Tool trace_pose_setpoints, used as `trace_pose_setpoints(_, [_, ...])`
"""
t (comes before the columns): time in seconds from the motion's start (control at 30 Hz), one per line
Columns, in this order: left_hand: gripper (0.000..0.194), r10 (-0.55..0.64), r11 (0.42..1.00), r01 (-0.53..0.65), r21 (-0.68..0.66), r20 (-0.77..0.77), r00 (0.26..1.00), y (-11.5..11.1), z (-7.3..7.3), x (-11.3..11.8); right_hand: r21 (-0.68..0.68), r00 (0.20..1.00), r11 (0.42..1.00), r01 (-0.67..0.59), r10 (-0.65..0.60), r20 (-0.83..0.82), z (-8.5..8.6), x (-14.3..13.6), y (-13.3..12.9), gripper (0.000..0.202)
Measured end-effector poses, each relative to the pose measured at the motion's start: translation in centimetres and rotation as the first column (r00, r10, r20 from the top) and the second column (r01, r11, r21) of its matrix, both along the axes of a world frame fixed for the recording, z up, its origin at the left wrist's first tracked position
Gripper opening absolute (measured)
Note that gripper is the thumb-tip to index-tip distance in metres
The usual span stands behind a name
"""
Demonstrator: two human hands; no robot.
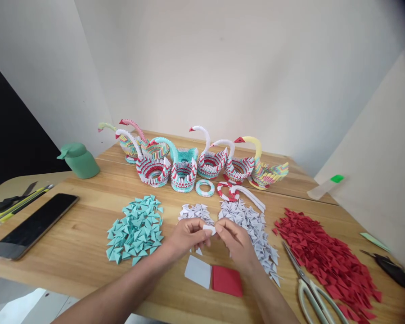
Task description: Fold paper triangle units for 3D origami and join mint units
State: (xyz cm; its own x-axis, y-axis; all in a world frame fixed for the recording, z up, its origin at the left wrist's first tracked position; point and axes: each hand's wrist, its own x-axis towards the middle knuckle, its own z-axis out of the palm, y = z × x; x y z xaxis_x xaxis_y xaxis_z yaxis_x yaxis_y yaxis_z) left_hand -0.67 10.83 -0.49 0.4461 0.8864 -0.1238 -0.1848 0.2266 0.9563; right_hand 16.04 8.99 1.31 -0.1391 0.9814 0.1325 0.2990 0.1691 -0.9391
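Wooden table (87, 220): two rings (205, 194) (220, 190), one phone (35, 225); two hands (189, 236) (235, 239) pinching one white paper (209, 229)

Bare left hand (185, 236) and right hand (235, 239), slim wrists (169, 250), bare forearms (131, 280) broadening behind them

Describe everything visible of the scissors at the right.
The scissors lie flat on the wooden table, beside the red paper pile, on its left. Their slim grey blades look like metal and appear shut, tips pointing away and leftward. Two off-white loop handles run past the picture's bottom edge. Nothing grips them; contact with the pile is unclear.
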Motion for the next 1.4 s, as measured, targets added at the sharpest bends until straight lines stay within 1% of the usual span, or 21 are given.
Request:
trace_pose_setpoints(0.07, [0.039, -0.008, 0.999, 0.009, -0.034, 0.043, 0.999, 0.0, -0.1, -0.1, -0.069, 0.991, 0.998, -0.011, 0.002, -0.13, 0.0, -0.1, 0.0, 0.033])
trace_pose_setpoints(0.13, [0.036, 0.008, 0.997, 0.0, -0.077, 0.098, 0.995, 0.0, -0.1, -0.2, -0.125, 0.974, 0.992, -0.028, -0.001, -0.226, -0.1, -0.2, 0.1, 0.033])
trace_pose_setpoints(0.23, [0.035, 0.019, 0.994, 0.0, -0.113, 0.163, 0.986, 0.0, -0.2, -0.2, -0.163, 0.959, 0.986, -0.04, -0.007, -0.282, -0.4, -0.3, 0.2, 0.031])
trace_pose_setpoints(0.3, [0.035, 0.018, 0.993, 0.003, -0.116, 0.178, 0.984, 0.0, -0.3, -0.2, -0.169, 0.953, 0.985, -0.045, -0.008, -0.302, -0.6, -0.3, 0.2, 0.031])
trace_pose_setpoints(0.6, [0.035, -0.017, 0.993, 0.034, -0.115, 0.147, 0.989, 0.2, -0.8, -0.2, -0.189, 0.945, 0.982, -0.021, -0.042, -0.323, -0.7, -0.3, 0.3, 0.029])
trace_pose_setpoints(0.83, [0.034, -0.01, 0.995, 0.023, -0.101, 0.132, 0.991, 0.1, -0.6, -0.3, -0.21, 0.948, 0.977, -0.031, -0.038, -0.316, -1.0, -0.2, 0.5, 0.027])
trace_pose_setpoints(0.97, [0.034, 0.008, 0.997, 0.002, -0.081, 0.121, 0.993, 0.2, -0.8, -0.2, -0.219, 0.942, 0.973, -0.075, -0.003, -0.336, -1.5, 0.3, 0.7, 0.027])
trace_pose_setpoints(1.1, [0.034, -0.006, 0.995, 0.021, -0.102, 0.145, 0.989, 0.3, -1.0, -0.2, -0.198, 0.914, 0.971, -0.133, 0.043, -0.403, -2.0, 0.6, 0.8, 0.029])
trace_pose_setpoints(1.27, [0.035, -0.024, 0.994, 0.037, -0.099, 0.128, 0.992, 0.2, -0.7, -0.3, -0.217, 0.913, 0.966, -0.138, 0.039, -0.405, -2.1, 0.5, 0.9, 0.027])
trace_pose_setpoints(1.4, [0.038, -0.016, 0.996, 0.024, -0.084, 0.094, 0.995, 0.1, -0.4, -0.3, -0.235, 0.932, 0.965, -0.116, 0.024, -0.361, -1.7, 0.3, 0.9, 0.027])
